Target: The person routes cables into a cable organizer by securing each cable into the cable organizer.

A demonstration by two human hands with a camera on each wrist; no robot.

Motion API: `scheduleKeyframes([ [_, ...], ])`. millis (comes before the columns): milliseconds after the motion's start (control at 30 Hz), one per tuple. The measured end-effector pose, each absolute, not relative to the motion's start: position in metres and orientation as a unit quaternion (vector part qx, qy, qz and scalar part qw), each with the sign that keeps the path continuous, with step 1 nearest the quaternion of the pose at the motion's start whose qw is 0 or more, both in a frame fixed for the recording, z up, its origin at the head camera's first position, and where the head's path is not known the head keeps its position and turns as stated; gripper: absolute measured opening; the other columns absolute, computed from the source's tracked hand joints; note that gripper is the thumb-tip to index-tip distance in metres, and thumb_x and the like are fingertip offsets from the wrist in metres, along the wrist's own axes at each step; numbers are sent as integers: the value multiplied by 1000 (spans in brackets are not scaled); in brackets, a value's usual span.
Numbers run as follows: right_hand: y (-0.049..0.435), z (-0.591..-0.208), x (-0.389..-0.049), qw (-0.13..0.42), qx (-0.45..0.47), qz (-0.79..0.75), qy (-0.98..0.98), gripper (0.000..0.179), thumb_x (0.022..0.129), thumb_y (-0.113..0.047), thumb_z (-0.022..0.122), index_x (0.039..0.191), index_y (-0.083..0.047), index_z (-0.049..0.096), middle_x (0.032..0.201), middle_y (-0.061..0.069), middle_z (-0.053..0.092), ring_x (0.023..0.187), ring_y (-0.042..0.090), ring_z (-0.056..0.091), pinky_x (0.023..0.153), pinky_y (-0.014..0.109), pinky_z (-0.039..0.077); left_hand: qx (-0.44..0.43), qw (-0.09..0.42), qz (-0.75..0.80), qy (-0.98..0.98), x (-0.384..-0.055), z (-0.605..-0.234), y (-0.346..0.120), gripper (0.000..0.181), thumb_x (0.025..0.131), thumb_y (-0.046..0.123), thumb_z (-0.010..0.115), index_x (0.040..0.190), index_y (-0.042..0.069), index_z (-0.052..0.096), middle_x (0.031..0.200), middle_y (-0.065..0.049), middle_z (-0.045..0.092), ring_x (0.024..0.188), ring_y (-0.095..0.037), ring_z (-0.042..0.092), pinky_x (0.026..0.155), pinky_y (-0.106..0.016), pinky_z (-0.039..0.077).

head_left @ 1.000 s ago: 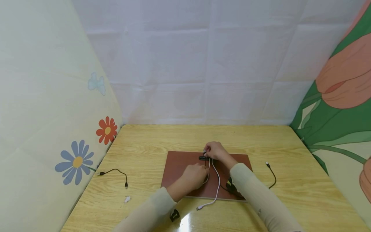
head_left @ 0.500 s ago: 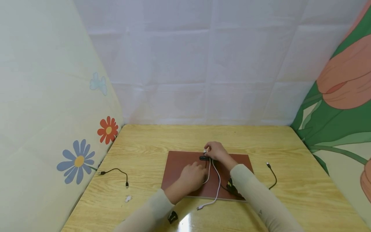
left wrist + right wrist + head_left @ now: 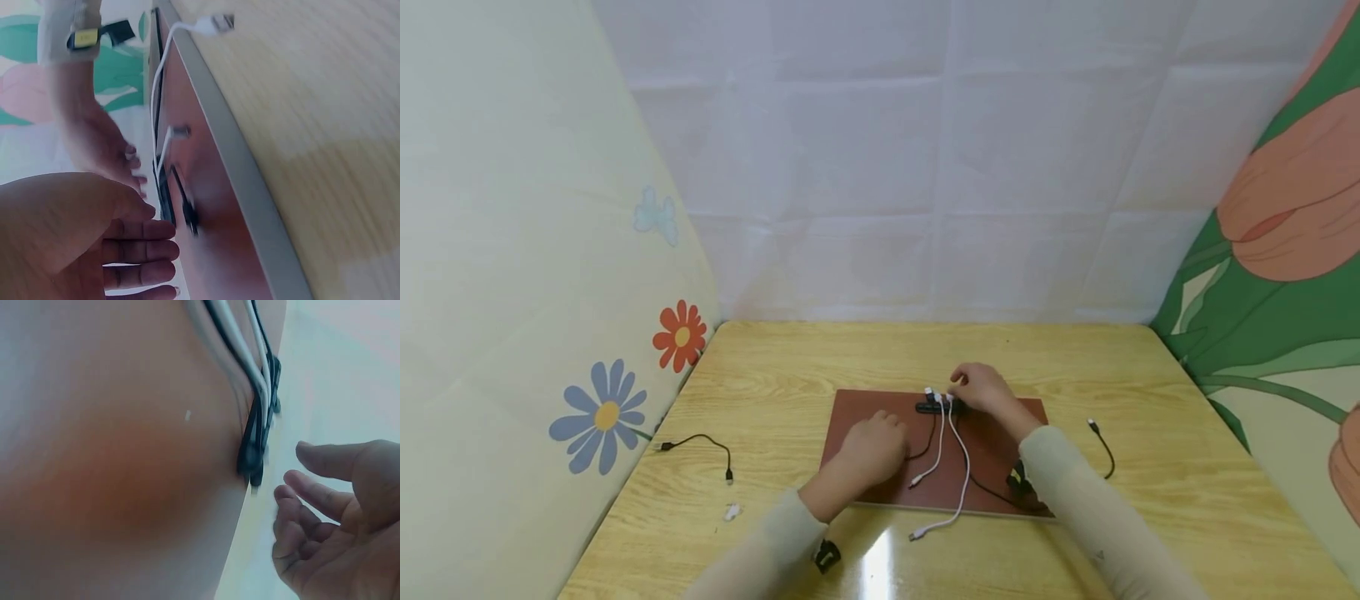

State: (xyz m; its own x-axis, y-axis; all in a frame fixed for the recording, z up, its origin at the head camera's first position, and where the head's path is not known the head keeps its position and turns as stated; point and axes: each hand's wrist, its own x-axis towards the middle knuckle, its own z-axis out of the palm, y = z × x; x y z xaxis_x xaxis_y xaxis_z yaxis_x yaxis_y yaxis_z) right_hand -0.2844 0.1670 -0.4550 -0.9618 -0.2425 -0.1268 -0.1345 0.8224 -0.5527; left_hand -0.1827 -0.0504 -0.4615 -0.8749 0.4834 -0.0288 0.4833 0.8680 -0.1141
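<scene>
A black bar [image 3: 929, 408] lies along the far edge of a brown board [image 3: 850, 433]. Pale and black cable plugs stick up at the bar, and two white cables [image 3: 964, 479] and a black cable [image 3: 932, 433] run from it towards the near side. Over the board's left half is my left hand [image 3: 81, 244], its fingers loosely bent and holding nothing. My right hand [image 3: 985, 390] hovers just right of the bar. In the right wrist view, a gap separates its bent fingers [image 3: 319, 487] from the bundled cables [image 3: 265, 381], and they grip nothing.
A short black cable [image 3: 711, 440] lies on the wooden table [image 3: 775, 358] to the left, near a small white piece [image 3: 732, 512]. Another black cable [image 3: 1105, 450] lies right of the board. Printed cloth walls stand at the left, back and right.
My left hand has drawn back left from the cables, uncovering the shorter white cable's end. My right hand has let go of the plug at the bar and moved right.
</scene>
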Motion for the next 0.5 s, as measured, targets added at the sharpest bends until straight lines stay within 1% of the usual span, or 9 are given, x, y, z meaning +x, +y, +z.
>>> scheduleKeyframes([
  [133, 179, -453, -281, 102, -102, -268, 953, 35, 98, -24, 64, 123, 1, 65, 118, 22, 65, 107, 36, 62, 90, 50, 51, -239, 11, 55, -969, -183, -457, -68, 17, 99, 27, 62, 102, 13, 70, 96, 0, 66, 92, -17, 60, 72, -32, 56],
  [233, 187, -453, -278, 99, -104, -260, 955, 39, 99, -23, 62, 127, 3, 62, 127, 26, 61, 118, 42, 58, 97, 55, 48, -227, 13, 52, -972, -184, -455, -80, 20, 101, 27, 60, 107, 10, 69, 102, -2, 69, 98, -20, 62, 77, -35, 57],
  [333, 195, -452, -274, 98, -108, -247, 958, 43, 99, -22, 61, 131, 6, 59, 133, 28, 59, 123, 46, 55, 100, 57, 46, -214, 15, 52, -975, -186, -454, -91, 24, 103, 25, 56, 114, 9, 69, 110, -5, 70, 105, -23, 63, 82, -39, 57],
  [400, 200, -452, -272, 101, -115, -237, 959, 46, 98, -22, 62, 133, 7, 57, 134, 30, 58, 124, 47, 54, 101, 57, 45, -205, 14, 51, -977, -188, -455, -98, 25, 104, 25, 55, 117, 8, 68, 113, -6, 70, 107, -24, 63, 84, -40, 57],
  [500, 206, -453, -267, 113, -123, -224, 960, 51, 99, -23, 63, 138, 8, 53, 136, 31, 55, 125, 49, 52, 102, 59, 44, -191, 20, 47, -980, -189, -458, -110, 23, 102, 25, 58, 115, 8, 67, 110, -6, 70, 104, -25, 64, 80, -42, 57],
])
